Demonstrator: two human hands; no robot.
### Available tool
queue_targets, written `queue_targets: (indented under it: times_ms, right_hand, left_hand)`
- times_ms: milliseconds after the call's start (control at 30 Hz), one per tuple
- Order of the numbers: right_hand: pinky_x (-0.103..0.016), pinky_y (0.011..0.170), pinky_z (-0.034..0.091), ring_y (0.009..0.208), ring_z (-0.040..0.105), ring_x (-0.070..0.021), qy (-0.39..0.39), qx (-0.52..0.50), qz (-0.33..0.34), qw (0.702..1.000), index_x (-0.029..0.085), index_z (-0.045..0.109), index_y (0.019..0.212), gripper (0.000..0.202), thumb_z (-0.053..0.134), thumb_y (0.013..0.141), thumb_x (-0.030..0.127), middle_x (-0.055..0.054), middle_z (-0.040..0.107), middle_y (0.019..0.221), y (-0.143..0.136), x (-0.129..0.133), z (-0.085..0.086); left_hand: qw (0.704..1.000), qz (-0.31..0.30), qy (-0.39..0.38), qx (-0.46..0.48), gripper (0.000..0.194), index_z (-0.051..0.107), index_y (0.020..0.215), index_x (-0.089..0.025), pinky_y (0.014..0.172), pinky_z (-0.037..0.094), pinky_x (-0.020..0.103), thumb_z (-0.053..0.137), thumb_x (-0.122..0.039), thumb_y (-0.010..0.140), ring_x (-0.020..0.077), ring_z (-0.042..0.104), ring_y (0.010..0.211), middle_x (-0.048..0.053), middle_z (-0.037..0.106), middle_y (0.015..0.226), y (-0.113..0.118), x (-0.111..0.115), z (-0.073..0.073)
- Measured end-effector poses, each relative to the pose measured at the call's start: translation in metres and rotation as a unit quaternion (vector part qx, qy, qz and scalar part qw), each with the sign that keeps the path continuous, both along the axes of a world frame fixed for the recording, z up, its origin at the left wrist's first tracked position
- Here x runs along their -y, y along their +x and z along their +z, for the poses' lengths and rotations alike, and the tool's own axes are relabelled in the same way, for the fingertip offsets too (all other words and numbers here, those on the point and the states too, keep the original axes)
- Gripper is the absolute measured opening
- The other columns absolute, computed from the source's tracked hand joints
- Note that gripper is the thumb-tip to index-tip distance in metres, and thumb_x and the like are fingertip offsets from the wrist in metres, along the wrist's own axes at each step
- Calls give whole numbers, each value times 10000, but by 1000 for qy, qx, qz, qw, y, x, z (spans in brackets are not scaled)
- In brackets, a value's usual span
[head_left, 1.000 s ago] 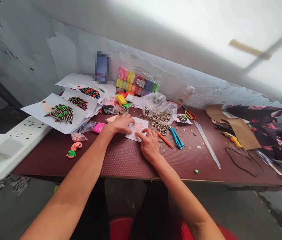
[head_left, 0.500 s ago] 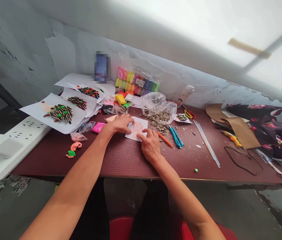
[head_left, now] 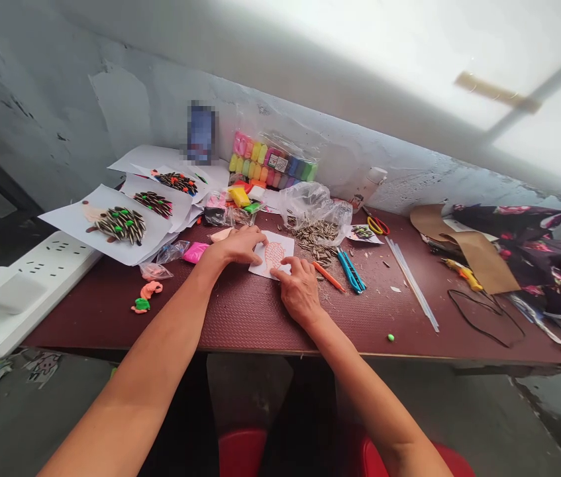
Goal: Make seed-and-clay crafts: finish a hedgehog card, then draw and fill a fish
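A small white card (head_left: 257,268) lies flat on the dark red table, bearing a peach-coloured textured shape (head_left: 275,256) that looks like clay. My left hand (head_left: 243,245) rests at the card's left edge, thumb and fingers apart, gripping nothing. At the lower right of the card is my right hand (head_left: 301,285), its fingers bent and its thumb and index finger apart near the shape. Just right of the card, a heap of striped sunflower seeds (head_left: 314,235) spills from a clear plastic bag (head_left: 312,199). An orange pen-like tool (head_left: 328,277) and a teal utility knife (head_left: 351,270) lie beside the right hand.
Seed-covered hedgehog pictures (head_left: 121,225) lie on papers at the left, near a white power strip (head_left: 22,291). Packs of coloured clay (head_left: 270,162) lean against the wall. Scissors (head_left: 377,224), clear sticks (head_left: 412,285), a yellow glue gun (head_left: 463,273) and flowered cloth (head_left: 538,265) occupy the right.
The right thumb has shifted slightly left and downward at the card's lower edge. My left hand and the card stay in place.
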State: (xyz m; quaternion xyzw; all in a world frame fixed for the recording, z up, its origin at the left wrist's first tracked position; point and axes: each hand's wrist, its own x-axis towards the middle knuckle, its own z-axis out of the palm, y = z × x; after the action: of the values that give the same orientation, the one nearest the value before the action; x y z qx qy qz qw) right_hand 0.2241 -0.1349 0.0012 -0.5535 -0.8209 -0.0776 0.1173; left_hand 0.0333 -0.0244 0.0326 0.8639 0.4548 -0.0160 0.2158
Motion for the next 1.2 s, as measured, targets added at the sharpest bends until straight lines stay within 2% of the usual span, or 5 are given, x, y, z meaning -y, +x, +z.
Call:
queue_targets:
  times_ms: [433, 700, 1200]
  right_hand:
    - [-362, 872, 331, 981, 476, -225, 21, -11, -21, 999, 268, 772, 1079, 311, 505, 975, 147, -82, 635, 1203, 1, 0, -1]
    - [-364, 891, 328, 1022, 477, -232, 18, 15, 26, 999, 296, 762, 1117, 307, 517, 983, 170, -77, 631, 1233, 0, 0, -1]
    - [-371, 889, 310, 995, 474, -238, 20, 40, -35, 998, 254, 759, 1104, 296, 492, 992, 190, -95, 634, 1226, -3, 2, 2]
  left_hand:
    - [1000, 0, 2, -1, 566, 602, 1275, -250, 1107, 368, 469, 626, -328, 714, 321, 434, 1322, 83, 501, 1419, 0, 0, 0]
    - [1000, -2, 4, 3, 568, 601, 1277, -266, 1114, 361, 484, 628, -341, 715, 323, 430, 1319, 74, 508, 1412, -1, -2, -3]
    - [1000, 1, 0, -1, 574, 591, 1285, -268, 1113, 360, 455, 617, -344, 716, 310, 434, 1314, 71, 508, 1401, -1, 0, 0]
